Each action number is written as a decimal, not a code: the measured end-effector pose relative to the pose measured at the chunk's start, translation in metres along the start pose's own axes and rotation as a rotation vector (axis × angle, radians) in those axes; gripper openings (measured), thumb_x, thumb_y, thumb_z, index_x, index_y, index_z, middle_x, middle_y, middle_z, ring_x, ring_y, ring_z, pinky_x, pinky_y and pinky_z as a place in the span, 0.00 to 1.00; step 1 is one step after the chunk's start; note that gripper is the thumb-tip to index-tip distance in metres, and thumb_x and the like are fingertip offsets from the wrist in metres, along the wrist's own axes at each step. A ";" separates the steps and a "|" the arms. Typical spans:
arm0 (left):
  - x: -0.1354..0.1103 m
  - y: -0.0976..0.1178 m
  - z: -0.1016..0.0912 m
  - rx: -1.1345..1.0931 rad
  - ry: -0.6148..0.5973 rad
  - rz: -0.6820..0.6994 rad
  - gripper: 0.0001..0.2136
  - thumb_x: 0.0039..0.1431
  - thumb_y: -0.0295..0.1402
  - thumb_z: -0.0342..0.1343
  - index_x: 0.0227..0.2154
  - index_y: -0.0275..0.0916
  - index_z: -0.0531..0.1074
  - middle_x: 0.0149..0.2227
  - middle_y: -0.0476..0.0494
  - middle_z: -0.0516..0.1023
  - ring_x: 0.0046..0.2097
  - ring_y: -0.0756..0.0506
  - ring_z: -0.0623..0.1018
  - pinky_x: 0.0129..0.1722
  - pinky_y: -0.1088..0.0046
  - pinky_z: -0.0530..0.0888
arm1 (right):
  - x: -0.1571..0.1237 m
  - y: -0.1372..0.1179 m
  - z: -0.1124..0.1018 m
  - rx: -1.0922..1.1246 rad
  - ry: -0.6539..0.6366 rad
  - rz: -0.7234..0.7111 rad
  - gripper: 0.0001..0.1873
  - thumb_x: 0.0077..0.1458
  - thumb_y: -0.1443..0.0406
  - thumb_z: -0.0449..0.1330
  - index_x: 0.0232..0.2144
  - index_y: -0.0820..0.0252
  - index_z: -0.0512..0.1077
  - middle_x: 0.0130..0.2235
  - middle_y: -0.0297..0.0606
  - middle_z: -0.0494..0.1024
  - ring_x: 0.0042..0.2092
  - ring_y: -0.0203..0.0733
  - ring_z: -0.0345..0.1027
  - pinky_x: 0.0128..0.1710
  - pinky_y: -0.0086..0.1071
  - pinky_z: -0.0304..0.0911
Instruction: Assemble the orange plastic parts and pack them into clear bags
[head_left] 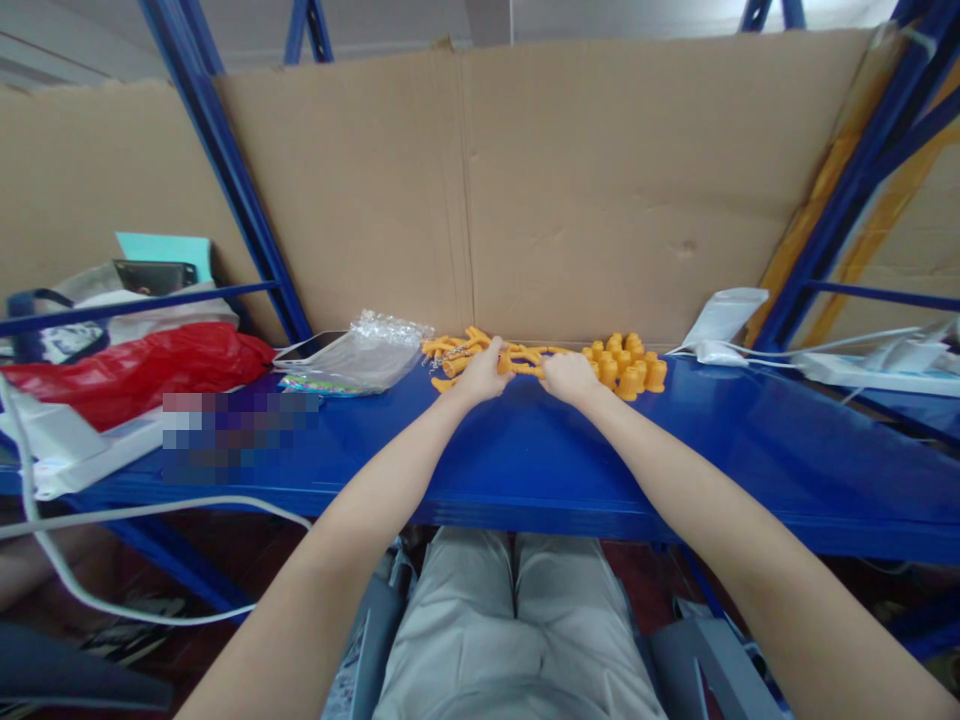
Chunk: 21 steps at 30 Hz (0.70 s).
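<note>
Both arms reach forward to the back of the blue shelf. My left hand point(484, 376) is closed around an orange plastic piece point(505, 362), part of which shows beside the thumb. My right hand point(568, 378) is curled into a fist, with the end of a thin orange part point(527, 369) at its fingers. Around and behind my left hand lie branching orange plastic parts point(474, 337) with a small metal chain point(454, 355) among them. Just right of my right hand stands a cluster of orange cup-shaped pieces point(631, 378). The hands hide much of what they hold.
Clear plastic bags point(375, 360) lie left of the orange parts. Farther left are a red bag point(165, 365) and a white power strip point(112, 455) with a cable. A white adapter point(720, 325) with cords sits right. Cardboard point(600, 180) walls off the back between blue posts.
</note>
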<state>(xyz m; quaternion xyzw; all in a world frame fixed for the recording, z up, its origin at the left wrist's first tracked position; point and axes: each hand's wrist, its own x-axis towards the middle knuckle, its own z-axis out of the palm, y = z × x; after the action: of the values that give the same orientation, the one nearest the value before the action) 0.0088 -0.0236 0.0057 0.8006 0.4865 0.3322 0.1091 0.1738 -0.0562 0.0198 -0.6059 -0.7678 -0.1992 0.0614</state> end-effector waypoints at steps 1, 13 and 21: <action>0.000 0.000 0.000 0.029 0.031 0.038 0.18 0.55 0.25 0.57 0.48 0.36 0.61 0.41 0.39 0.76 0.38 0.44 0.80 0.37 0.70 0.76 | 0.000 0.001 0.001 0.015 0.012 0.007 0.20 0.62 0.63 0.49 0.48 0.67 0.74 0.43 0.55 0.80 0.48 0.52 0.74 0.47 0.38 0.66; -0.001 0.000 -0.002 0.226 0.169 0.309 0.22 0.60 0.24 0.48 0.58 0.36 0.58 0.54 0.33 0.69 0.56 0.39 0.72 0.55 0.57 0.69 | 0.003 0.010 0.005 0.273 -0.020 0.102 0.16 0.57 0.62 0.53 0.40 0.60 0.78 0.43 0.44 0.81 0.46 0.46 0.75 0.42 0.30 0.65; 0.004 -0.006 0.001 0.151 0.203 0.338 0.20 0.57 0.23 0.52 0.53 0.35 0.61 0.52 0.34 0.72 0.56 0.40 0.72 0.56 0.58 0.70 | 0.003 0.007 0.003 0.104 0.002 0.108 0.19 0.61 0.62 0.50 0.47 0.62 0.76 0.45 0.48 0.80 0.49 0.50 0.74 0.48 0.37 0.65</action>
<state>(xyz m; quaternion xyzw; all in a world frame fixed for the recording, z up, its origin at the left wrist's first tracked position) 0.0064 -0.0171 0.0032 0.8392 0.3772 0.3873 -0.0583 0.1806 -0.0513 0.0195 -0.6421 -0.7433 -0.1559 0.1043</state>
